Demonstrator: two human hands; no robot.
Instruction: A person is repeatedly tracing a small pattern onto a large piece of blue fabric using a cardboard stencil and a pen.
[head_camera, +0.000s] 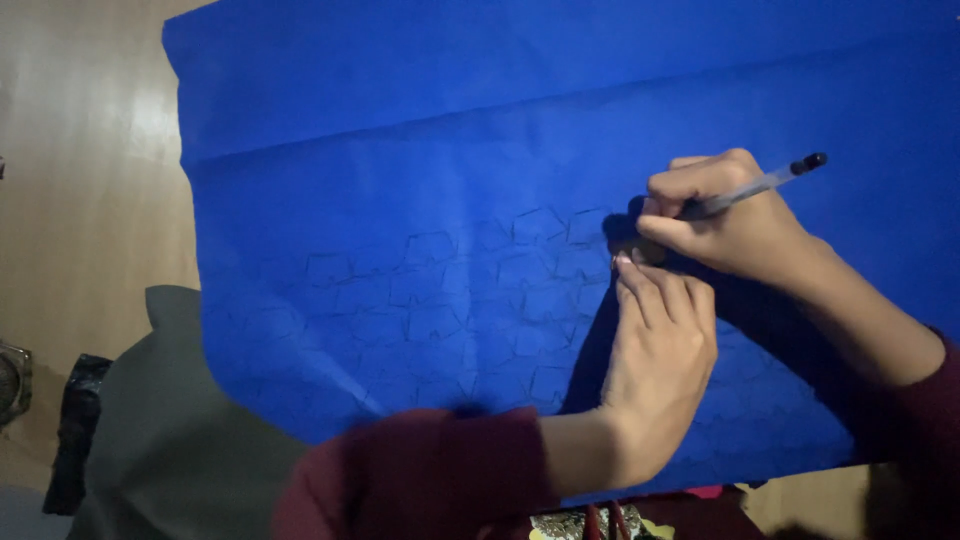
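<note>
A creased blue paper sheet (420, 130) bears faint traced outlines; right hand (735, 225) pinches a pen (750, 188); left hand (655, 365) presses flat, fingers together, just below it.

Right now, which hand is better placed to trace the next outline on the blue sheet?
The right hand: it grips the pen with its tip down at the end of the outlined row on the blue paper sheet. The left hand lies flat beside it with fingertips pressing, holding no tool.
</note>
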